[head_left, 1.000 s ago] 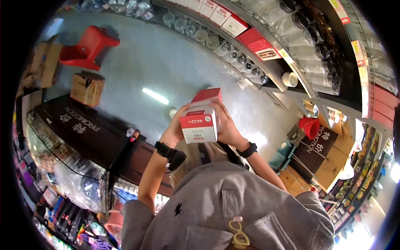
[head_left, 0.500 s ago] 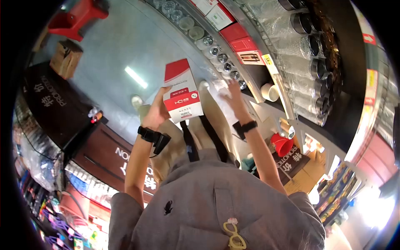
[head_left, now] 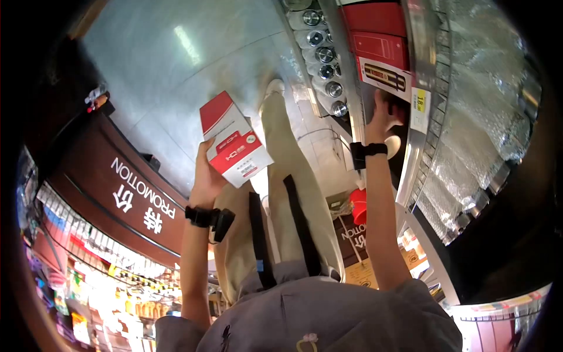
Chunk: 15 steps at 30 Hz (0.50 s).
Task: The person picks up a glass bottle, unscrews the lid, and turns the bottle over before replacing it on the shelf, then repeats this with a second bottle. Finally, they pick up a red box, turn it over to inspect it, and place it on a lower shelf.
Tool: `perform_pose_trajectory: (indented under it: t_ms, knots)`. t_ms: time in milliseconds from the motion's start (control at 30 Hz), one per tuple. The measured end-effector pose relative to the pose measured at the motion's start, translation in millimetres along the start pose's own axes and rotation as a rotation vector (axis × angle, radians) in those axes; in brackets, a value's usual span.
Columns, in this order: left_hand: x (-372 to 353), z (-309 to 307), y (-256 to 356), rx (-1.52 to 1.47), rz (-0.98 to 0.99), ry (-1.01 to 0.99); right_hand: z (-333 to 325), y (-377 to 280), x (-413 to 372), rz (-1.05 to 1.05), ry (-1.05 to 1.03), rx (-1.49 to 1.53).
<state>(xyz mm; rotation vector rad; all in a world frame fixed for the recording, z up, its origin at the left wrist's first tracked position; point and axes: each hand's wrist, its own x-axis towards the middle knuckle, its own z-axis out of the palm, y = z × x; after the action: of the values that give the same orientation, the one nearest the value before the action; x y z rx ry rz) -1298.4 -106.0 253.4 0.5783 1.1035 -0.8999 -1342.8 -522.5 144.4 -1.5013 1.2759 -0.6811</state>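
My left hand [head_left: 208, 175] is closed around the lower left side of a red and white carton [head_left: 237, 149], held tilted above my legs. My right hand [head_left: 383, 119] reaches inside the shelf on the right, its fingers apart and holding nothing that I can see. Just beyond those fingers sits a red and white box [head_left: 384, 77] with a picture of dark bottles on its front. A pale round object [head_left: 392, 148], partly hidden, lies near my right wrist. A yellow and white price tag [head_left: 420, 104] hangs on the shelf edge beside my hand.
Silver-lidded jars [head_left: 325, 54] line a lower shelf ahead. Bubble-wrapped goods [head_left: 469, 135] fill the shelf at far right. A red bucket-like container [head_left: 358, 206] stands below my right forearm. On the left is a brown promotion stand [head_left: 126, 190]. Grey floor [head_left: 170, 88] stretches ahead.
My right hand has moved from over the floor to inside the right shelf. The view has turned and come closer to that shelf. The carton stays in my left hand, now tilted more.
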Motion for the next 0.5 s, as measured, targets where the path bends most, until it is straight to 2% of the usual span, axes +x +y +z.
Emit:
perform_pose_trajectory:
  t_ms: [67,133,200,267,500]
  knots:
    - [4.3,-27.4,-2.5,-0.002,0.036,0.006,8.3,-17.2,9.7,-0.334,-0.175,0.035]
    - [7.3,-39.8,0.4,0.025,0.062,0.038,10.8,-31.7,25.6,-0.138,-0.292,0.085]
    - [11.2,-40.8,3.5,0.042,0.077,0.101,9.8,-13.0,53.0,-0.12,-0.442,0.149]
    - [14.4,-35.1,5.7,0.067,0.102,0.131,20.4,-24.0,42.7,0.037,-0.303,0.202]
    - [17.7,-33.9,7.6,0.076,0.084,0.153,13.5,-25.1,42.6,-0.017,-0.425,0.082]
